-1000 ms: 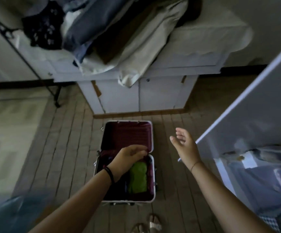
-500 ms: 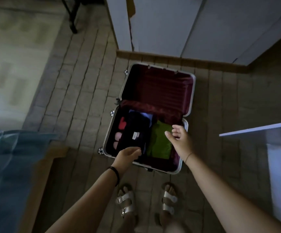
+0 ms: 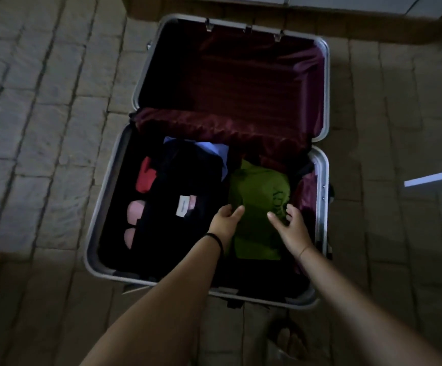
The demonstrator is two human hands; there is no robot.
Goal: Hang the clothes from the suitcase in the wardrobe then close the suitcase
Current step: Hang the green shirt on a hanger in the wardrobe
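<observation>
Over open suitcase (image 3: 90, 244): L hand (image 3: 224, 221) & R hand (image 3: 292, 228) both spread, fingers loose, touching green top (image 3: 258, 196).

We list: open suitcase (image 3: 320, 180) on tiled floor (image 3: 43, 128); our left hand (image 3: 224, 220) and right hand (image 3: 292, 228), fingers spread, flanking a folded green garment (image 3: 258, 191); dark clothes (image 3: 183, 180) beside.

My arms are bare from the elbow down, no sleeves in sight. Around my left wrist (image 3: 216, 240) sits a thin black band, like a hair tie. My right wrist (image 3: 304, 250) carries a very fine bracelet or thread. Below, my toes show dimly in an open sandal (image 3: 287, 339).
</observation>
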